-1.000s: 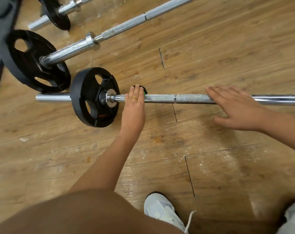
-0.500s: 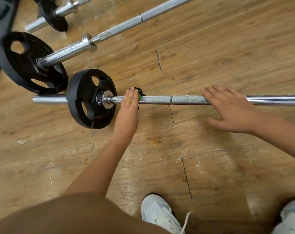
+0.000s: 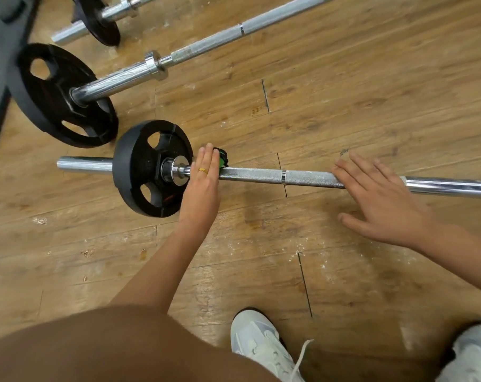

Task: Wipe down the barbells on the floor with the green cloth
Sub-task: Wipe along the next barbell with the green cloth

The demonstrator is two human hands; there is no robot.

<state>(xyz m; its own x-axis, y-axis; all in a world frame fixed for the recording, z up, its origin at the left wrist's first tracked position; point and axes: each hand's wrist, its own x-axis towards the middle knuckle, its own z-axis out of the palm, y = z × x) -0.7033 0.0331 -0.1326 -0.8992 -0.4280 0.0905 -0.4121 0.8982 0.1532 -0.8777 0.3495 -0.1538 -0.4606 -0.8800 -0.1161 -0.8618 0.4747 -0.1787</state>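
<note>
Left hand (image 3: 203, 183) on crosswise barbell (image 3: 261, 175)

Chrome barbell (image 3: 250, 175) flat on wood floor (image 3: 344, 106), green cloth (image 3: 222, 162) wadded on its knurled shaft

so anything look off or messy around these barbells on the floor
White chalky specks are scattered over the wooden floor on the near side of the nearest barbell, and its knurled grip looks dusted white too. A few small chips lie further left. Nothing looks bent or broken.
</note>
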